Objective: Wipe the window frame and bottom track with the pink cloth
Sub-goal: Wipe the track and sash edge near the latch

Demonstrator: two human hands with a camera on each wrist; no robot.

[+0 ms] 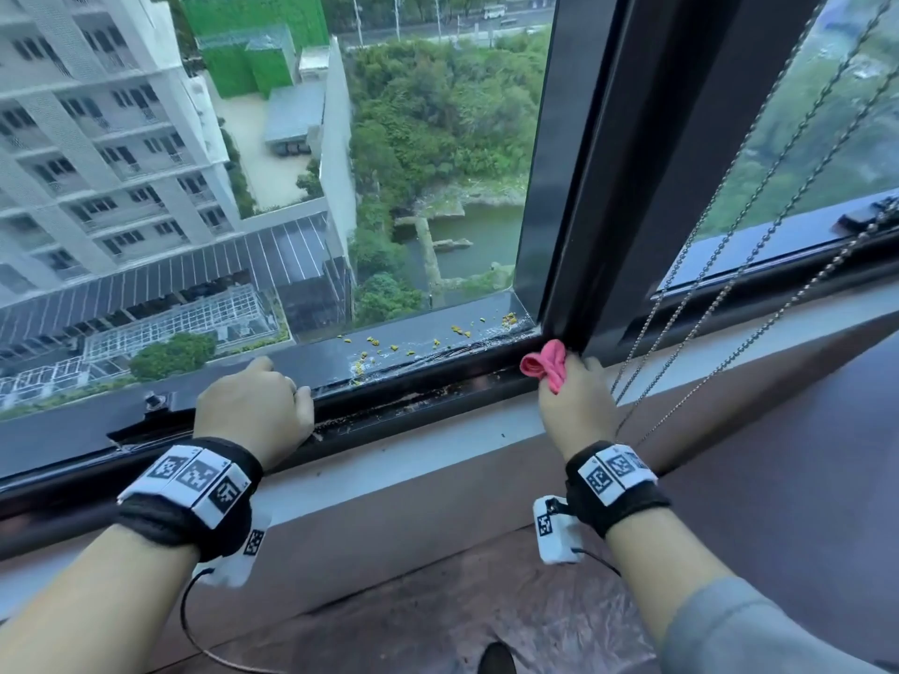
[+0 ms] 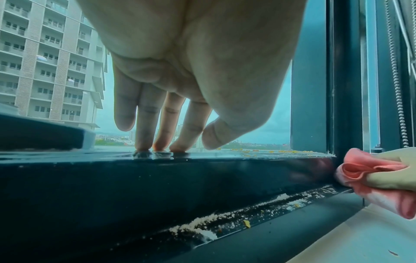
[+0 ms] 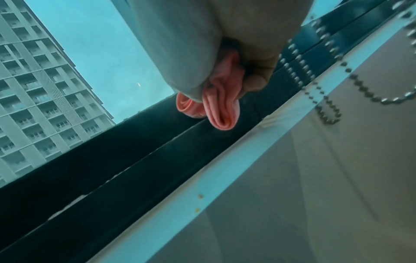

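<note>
My right hand [image 1: 576,401] grips the bunched pink cloth [image 1: 547,364] and holds it against the foot of the dark upright window frame [image 1: 608,163], where it meets the bottom track [image 1: 418,398]. The left wrist view shows the cloth [image 2: 364,170] at that corner, and the right wrist view shows its folds [image 3: 216,106] sticking out of my fist. My left hand [image 1: 258,406] rests on the dark lower sash rail [image 1: 340,362], fingertips [image 2: 159,148] pressing straight down on its top. White dust and yellow crumbs [image 2: 202,224] lie along the track.
Yellow crumbs [image 1: 413,340] are scattered on the outer ledge. Beaded blind chains [image 1: 729,265] hang just right of my right hand. A grey sill [image 1: 438,459] runs below the track, above a dark brown surface [image 1: 486,600]. A latch [image 1: 155,401] sits left of my left hand.
</note>
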